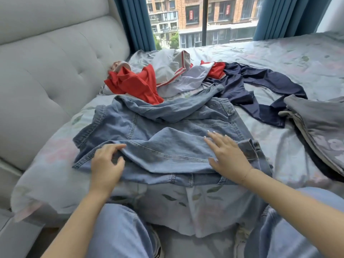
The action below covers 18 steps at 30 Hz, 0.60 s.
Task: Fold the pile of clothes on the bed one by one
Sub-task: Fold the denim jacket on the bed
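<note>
Both hands work a denim jacket (167,135) at the bed's (279,58) near edge.

The left hand (107,164) pinches a fold of denim; the right hand (228,155) lies flat on it, fingers straight. Behind lie a red garment (134,84), a white garment (167,69) and navy trousers (260,86); folded grey clothes (320,123) sit toward the right edge.

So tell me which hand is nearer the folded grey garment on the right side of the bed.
Right. The right hand lies flat on the denim jacket, on the side toward the folded grey garment. The left hand pinches the jacket's fabric farther away, on the headboard side.
</note>
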Tool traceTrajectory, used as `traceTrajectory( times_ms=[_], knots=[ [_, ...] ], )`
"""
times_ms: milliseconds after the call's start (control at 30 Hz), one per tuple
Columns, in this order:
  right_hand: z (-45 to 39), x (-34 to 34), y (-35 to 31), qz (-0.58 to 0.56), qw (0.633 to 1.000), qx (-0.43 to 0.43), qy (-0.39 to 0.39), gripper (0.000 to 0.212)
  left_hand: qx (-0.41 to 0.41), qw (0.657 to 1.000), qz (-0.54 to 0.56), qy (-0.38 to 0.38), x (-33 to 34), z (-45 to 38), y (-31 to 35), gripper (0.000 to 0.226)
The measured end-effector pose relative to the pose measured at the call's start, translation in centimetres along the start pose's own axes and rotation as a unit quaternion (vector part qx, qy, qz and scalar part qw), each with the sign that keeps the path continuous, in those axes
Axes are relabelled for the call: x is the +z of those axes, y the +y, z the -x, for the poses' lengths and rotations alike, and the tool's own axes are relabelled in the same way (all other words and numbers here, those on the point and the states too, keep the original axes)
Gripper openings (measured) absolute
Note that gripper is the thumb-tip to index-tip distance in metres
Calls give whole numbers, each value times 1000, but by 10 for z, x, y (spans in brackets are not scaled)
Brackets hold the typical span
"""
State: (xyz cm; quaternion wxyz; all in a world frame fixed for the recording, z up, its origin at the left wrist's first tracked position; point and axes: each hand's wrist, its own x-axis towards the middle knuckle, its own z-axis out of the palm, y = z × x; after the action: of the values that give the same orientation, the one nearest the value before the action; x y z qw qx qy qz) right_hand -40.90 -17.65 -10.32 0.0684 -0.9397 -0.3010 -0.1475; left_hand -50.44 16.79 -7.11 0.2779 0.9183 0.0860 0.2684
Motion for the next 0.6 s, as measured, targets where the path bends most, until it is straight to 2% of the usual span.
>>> traceTrajectory(
  times_ms=[67, 100, 133, 200, 267, 333, 467, 533, 600],
  knots=[
    [-20, 2, -40, -46, 992, -73, -88, 68, -128, 982, -65, 125, -20, -8, -32, 40],
    [-28, 6, -60, -55, 983, -99, -143, 70, -202, 967, -79, 134, -27, -12, -48, 48],
    [-36, 12, -80, -49, 976, -124, -172, 74, -260, 957, -62, 110, -32, -16, -64, 56],
    [-47, 28, -113, -26, 968, -155, -197, 83, -312, 948, 39, 41, -33, -21, -87, 63],
    [-56, 45, -134, -6, 960, -153, -233, 88, -318, 943, 91, 23, -29, -24, -97, 53],
    [-61, 57, -143, 6, 958, -144, -248, 83, -310, 945, 93, 39, -29, -28, -100, 38],
    [-58, 65, -137, -32, 960, -163, -224, 66, -249, 958, 98, 105, -44, -19, -89, 23],
    [-56, 63, -130, -56, 956, -177, -226, 65, -259, 951, 84, 148, -47, -2, -86, 22],
    [-54, 62, -123, -65, 948, -195, -243, 62, -304, 938, 84, 141, -43, 10, -92, 20]
  ],
)
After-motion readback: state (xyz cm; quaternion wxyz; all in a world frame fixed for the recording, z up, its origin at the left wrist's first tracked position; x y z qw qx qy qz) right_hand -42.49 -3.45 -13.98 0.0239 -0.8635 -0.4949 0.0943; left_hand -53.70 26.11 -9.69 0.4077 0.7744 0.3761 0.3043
